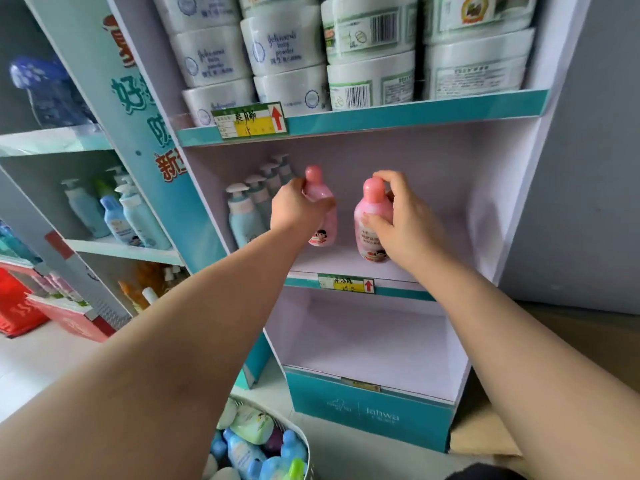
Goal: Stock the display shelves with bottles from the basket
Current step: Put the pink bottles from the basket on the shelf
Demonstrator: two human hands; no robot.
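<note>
Two smooth, round-capped pink plastic bottles stand on the pale matte middle shelf (433, 261).
The left hand (298, 207) curls its fingers round the left pink bottle (323, 233); the right hand (407, 225) likewise grips the right pink bottle (369, 216).

White tubs (280, 46) on the top shelf (415, 114) read "Johnson's baby powder" in blue script. The teal base panel (381, 415) carries "Jahwa". The upper price tag (249, 121) and lower price tag (346, 284) bear red up-arrows; their handwriting is illegible. The side panel (138, 98) shows Chinese characters, including 好 and 新.
</note>
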